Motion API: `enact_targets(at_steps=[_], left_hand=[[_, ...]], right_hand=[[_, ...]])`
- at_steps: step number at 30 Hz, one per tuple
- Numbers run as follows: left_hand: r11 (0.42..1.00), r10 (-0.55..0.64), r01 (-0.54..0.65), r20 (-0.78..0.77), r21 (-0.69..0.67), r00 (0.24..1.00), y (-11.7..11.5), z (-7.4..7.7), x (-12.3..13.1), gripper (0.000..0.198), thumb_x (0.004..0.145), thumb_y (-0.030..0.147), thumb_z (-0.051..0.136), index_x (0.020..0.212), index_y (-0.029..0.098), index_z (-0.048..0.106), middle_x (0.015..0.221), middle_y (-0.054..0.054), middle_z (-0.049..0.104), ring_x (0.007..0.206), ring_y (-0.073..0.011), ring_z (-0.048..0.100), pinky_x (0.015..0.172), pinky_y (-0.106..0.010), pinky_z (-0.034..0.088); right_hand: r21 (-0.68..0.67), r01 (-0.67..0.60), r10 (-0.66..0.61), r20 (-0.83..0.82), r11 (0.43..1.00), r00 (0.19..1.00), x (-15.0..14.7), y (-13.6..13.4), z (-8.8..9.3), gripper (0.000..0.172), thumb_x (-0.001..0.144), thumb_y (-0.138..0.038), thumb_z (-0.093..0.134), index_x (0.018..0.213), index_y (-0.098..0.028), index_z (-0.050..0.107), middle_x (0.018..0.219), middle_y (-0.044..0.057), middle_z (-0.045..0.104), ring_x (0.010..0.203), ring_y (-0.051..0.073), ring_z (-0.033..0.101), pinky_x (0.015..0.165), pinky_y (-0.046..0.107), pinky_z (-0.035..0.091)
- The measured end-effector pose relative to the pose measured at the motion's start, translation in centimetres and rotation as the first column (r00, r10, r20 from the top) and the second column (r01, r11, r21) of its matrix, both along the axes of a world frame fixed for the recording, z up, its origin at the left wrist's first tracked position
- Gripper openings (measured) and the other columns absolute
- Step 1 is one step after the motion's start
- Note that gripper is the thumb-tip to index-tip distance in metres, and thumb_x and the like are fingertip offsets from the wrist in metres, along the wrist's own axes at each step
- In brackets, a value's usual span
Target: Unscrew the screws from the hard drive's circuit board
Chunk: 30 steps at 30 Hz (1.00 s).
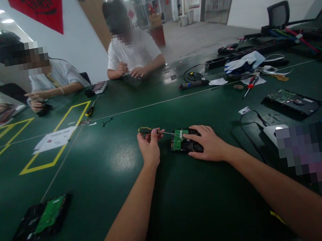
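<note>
At far left, a hard drive (43,219) lies on the green table (97,180). Mid-table, the left hand (149,149) has its fingers closed around a black-and-yellow screwdriver (144,130), whose shaft points right to a second hard drive (179,139); whether its tip meets a screw is too small to tell. That drive lies just right of the left hand, its right end clasped under the right hand (209,143). Farther right, well apart, lies a third hard drive (292,102).
</note>
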<state>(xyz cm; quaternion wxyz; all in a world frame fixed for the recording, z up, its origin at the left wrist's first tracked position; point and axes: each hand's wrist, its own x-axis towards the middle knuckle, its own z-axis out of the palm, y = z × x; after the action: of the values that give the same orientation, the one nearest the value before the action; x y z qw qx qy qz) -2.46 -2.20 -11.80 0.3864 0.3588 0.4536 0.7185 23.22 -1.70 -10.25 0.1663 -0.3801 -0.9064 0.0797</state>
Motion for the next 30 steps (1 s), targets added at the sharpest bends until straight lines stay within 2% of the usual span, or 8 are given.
enact_targets(at_steps=[6, 13, 21, 27, 30], left_hand=[[0.999, -0.013, 0.015, -0.040, 0.033, 0.999, -0.24, -0.19, 0.20, 0.042, 0.092, 0.038, 0.073, 0.116, 0.024, 0.041, 0.106, -0.009, 0.074, 0.090, -0.0237, 0.079, 0.081, -0.035, 0.063], [0.996, -0.002, 0.006, -0.055, 0.085, 0.998, -0.09, -0.44, 0.04, 0.043, 0.092, 0.041, 0.073, 0.116, 0.022, 0.042, 0.105, -0.009, 0.075, 0.088, -0.0223, 0.079, 0.078, -0.033, 0.064], [0.996, -0.009, 0.016, -0.084, 0.089, 0.996, -0.07, -0.52, 0.03, 0.042, 0.093, 0.041, 0.072, 0.116, 0.022, 0.042, 0.104, -0.008, 0.075, 0.087, -0.0222, 0.079, 0.077, -0.033, 0.064], [0.994, 0.028, -0.007, -0.189, 0.113, 0.982, -0.18, -0.30, -0.02, 0.041, 0.093, 0.038, 0.072, 0.118, 0.021, 0.045, 0.104, -0.007, 0.072, 0.082, -0.0203, 0.079, 0.072, -0.030, 0.064], [0.991, 0.048, -0.014, -0.256, 0.132, 0.966, -0.20, 0.16, 0.05, 0.047, 0.093, 0.034, 0.071, 0.131, 0.023, 0.046, 0.108, -0.007, 0.070, 0.082, -0.0198, 0.079, 0.070, -0.029, 0.064]], right_hand=[[0.009, 0.007, -0.007, 0.002, 1.000, 1.000, -0.10, -0.09, -0.03, 0.072, 0.087, -0.063, 0.067, 0.150, -0.031, 0.053, 0.156, 0.014, 0.041, 0.141, 0.042, 0.039, 0.116, 0.064, 0.029], [0.021, 0.004, -0.004, 0.004, 1.000, 1.000, -0.05, -0.04, -0.06, 0.072, 0.087, -0.064, 0.066, 0.150, -0.030, 0.053, 0.154, 0.014, 0.044, 0.139, 0.042, 0.041, 0.114, 0.065, 0.032], [0.019, 0.005, -0.005, 0.006, 1.000, 1.000, 0.01, -0.11, -0.10, 0.073, 0.086, -0.063, 0.068, 0.150, -0.031, 0.053, 0.154, 0.014, 0.043, 0.139, 0.042, 0.041, 0.114, 0.065, 0.032], [0.005, 0.012, -0.012, 0.005, 1.000, 1.000, -0.03, -0.06, -0.19, 0.072, 0.087, -0.063, 0.067, 0.151, -0.033, 0.052, 0.155, 0.014, 0.042, 0.139, 0.044, 0.040, 0.113, 0.066, 0.032], [0.022, 0.007, -0.007, -0.001, 1.000, 1.000, -0.02, -0.03, -0.27, 0.071, 0.087, -0.062, 0.067, 0.150, -0.032, 0.053, 0.155, 0.014, 0.043, 0.139, 0.043, 0.040, 0.114, 0.066, 0.031]])
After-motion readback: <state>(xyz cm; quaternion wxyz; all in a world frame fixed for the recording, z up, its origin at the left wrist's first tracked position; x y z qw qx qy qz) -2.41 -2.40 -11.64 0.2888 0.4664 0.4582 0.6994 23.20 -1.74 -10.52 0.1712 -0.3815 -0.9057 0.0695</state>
